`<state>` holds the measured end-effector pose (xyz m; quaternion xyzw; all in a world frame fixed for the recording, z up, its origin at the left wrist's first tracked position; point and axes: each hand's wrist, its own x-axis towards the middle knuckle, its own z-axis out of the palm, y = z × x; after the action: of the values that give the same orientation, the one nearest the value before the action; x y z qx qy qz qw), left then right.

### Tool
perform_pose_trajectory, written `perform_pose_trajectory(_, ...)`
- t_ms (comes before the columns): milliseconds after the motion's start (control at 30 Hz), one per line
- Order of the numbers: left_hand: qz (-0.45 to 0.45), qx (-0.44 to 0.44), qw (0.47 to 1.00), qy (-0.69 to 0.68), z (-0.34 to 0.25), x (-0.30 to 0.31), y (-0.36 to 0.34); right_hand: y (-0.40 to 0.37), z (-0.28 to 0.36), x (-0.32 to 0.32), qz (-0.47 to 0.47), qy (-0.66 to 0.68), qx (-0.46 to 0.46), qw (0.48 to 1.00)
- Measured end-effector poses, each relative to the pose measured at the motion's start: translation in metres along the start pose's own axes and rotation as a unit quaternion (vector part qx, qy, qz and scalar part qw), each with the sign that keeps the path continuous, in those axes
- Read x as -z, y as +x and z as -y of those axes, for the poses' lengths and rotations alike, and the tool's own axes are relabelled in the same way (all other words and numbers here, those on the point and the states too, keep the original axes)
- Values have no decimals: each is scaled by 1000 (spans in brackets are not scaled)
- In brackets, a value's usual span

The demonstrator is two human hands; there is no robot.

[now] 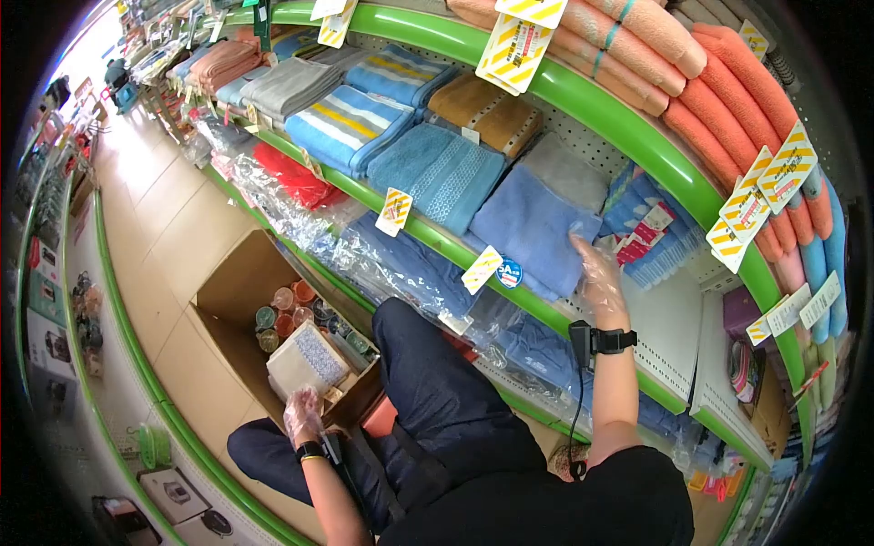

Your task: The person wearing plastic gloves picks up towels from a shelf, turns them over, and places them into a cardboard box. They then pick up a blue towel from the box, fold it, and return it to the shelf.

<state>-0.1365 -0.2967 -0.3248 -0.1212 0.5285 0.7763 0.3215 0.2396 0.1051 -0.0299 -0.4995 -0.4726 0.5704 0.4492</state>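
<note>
My right hand (599,278), in a clear plastic glove, touches the right edge of a folded plain blue towel (533,223) on the shelf, its fingers apart. Left of that towel lies a textured light-blue towel (437,173), and a grey one (566,173) sits behind it. Down at the left, my left hand (302,414), also gloved, is at the near edge of a folded cream towel with a patterned band (309,361). This towel lies in an open cardboard box (232,300) beside several capped jars (284,298). The left fingertips are partly blurred by the glove.
Green-edged shelving (628,123) curves overhead with rolled orange towels (728,91) and hanging price tags (746,209). Plastic-wrapped goods (410,264) fill the lower shelf. Another shelf (146,400) runs along the left, across the tiled floor (150,227). A cable hangs from my right wrist.
</note>
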Motion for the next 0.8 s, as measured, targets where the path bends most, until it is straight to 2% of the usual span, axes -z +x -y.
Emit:
perform_pose_trajectory(33, -1, -1, 1000, 1, -1, 0, -1, 3, -3, 5, -25, -39, -1, 999)
perform_pose_trajectory(67, -22, 16, 1000, -10, -1, -2, -2, 3, -6, 9, -9, 1, 39, 999)
perform_pose_trajectory(100, -41, 34, 998, -21, -3, -5, -4, -6, 2, 1, -10, 0, 40, 999)
perform_pose_trajectory(167, -24, 29, 999, -24, -2, -5, -6, -21, 15, -9, 24, 200, -30, 979)
perform_pose_trajectory(200, -9, 22, 999, -26, -1, -4, -6, -20, 16, -7, 24, 199, -30, 979)
perform_pose_trajectory(267, -20, 26, 999, -25, 1, -5, -2, -18, 16, -1, 125, 314, -104, 935)
perform_pose_trajectory(333, -34, 28, 999, -24, -1, -7, -4, -26, 23, -8, 124, 260, -109, 951)
perform_pose_trajectory(400, -10, 22, 1000, -2, -5, -9, -8, -22, 18, -6, 122, 206, -114, 964)
perform_pose_trajectory(467, -15, 31, 999, -2, -6, -9, -7, -4, -6, 6, 143, -24, 40, 989)
perform_pose_trajectory(500, -19, 39, 999, -4, -6, -9, -6, -7, -1, 2, 145, -24, 40, 988)
perform_pose_trajectory(567, -18, 38, 999, -11, -3, -5, -2, -15, 13, -10, 83, 157, -40, 983)
perform_pose_trajectory(700, 12, 25, 1000, -11, -11, -19, -18, -23, 11, 3, 43, 178, 4, 983)
perform_pose_trajectory(733, 111, 12, 994, -9, -14, -15, -19, -35, 15, 4, 55, 20, 257, 965)
perform_pose_trajectory(767, 108, 13, 994, -7, -13, -14, -18, -47, 19, 3, 63, -140, 486, 860)
perform_pose_trajectory(800, 114, 16, 993, -14, -20, -28, -26, -59, 24, -3, -17, -219, 524, 823)
